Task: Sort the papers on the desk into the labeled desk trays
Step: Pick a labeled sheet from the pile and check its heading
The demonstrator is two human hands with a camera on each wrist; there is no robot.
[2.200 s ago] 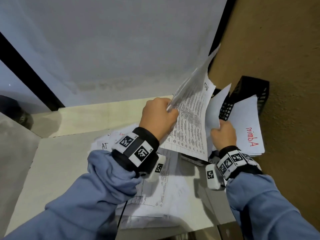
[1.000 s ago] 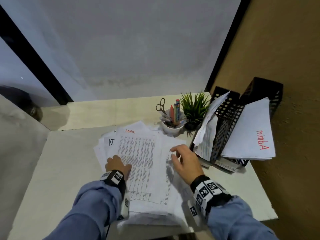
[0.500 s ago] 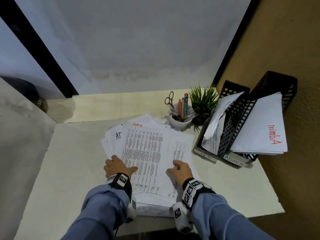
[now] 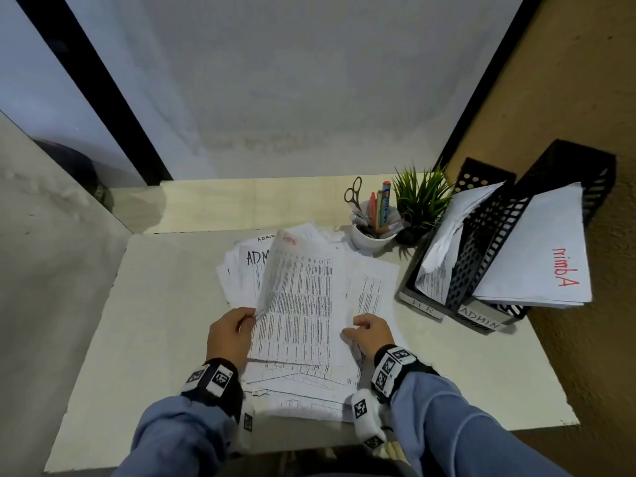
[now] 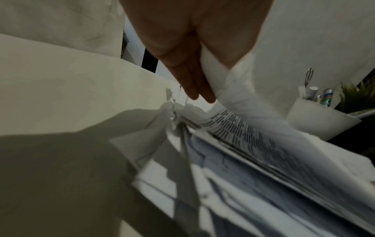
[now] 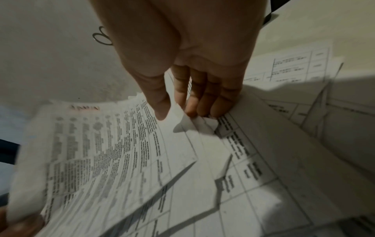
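A loose pile of printed papers [image 4: 309,383] lies in the middle of the desk [image 4: 155,321]. My left hand [image 4: 246,321] pinches the left edge of the top sheet [image 4: 296,304], which carries a red "ADMIN" mark, and that edge curls up off the pile. In the left wrist view the left hand [image 5: 215,77] holds the sheet [image 5: 239,99] between thumb and fingers. My right hand [image 4: 358,330] rests on the pile's right side; the right wrist view shows its fingertips [image 6: 202,110] pressing on paper. The black HR tray [image 4: 421,306] and ADMIN tray [image 4: 481,321] stand at the right, both holding sheets.
A white cup [image 4: 373,235] with scissors and pens and a small green plant [image 4: 420,201] stand behind the pile, next to the trays. A brown wall [image 4: 568,98] runs along the desk's right side. A partition closes the left.
Earlier both hands held sheets up by the trays, then came down flat on the pile. Since half a second ago my left hand has taken the top sheet's left edge and raised it.
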